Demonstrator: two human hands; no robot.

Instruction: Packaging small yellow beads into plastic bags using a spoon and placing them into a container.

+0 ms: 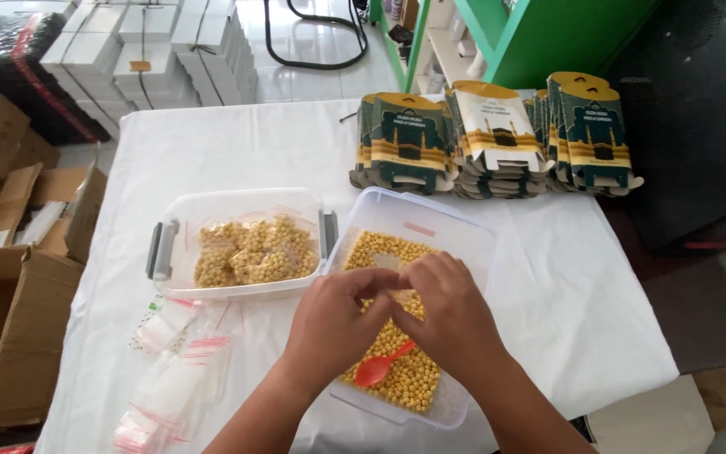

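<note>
Small clear bag (pixel 395 271), pinched between both sets of fingertips, hanging just above the clear tub of yellow chickpeas (pixel 397 370) and nearly lost against them. Lying directly under the fingers, its long axis apparently running left to right from one hand to the other, though too transparent to tell for sure. Left hand (pixel 329 324) curling in from the left, fingers closed on the bag's near edge; right hand (pixel 451 315) meeting it from the right, fingers closed on the same strip, knuckles touching or almost so. Neither hand clearly nearer: both sharing the bag over the tub's middle.

Resting in the chickpeas just below the wrists, an orange plastic spoon (pixel 382 364), bowl toward the body. Sitting just beside the tub on the left, a second clear container with grey latches (pixel 161 250), holding filled chickpea bags (pixel 254 252). Lying nearer on the white tablecloth (pixel 212 143), empty red-striped zip bags (pixel 170 387). Standing at the far edge, stacks of flat green printed cartons (pixel 497 139). Flanking the table on the left, open cardboard boxes (pixel 10 311).
</note>
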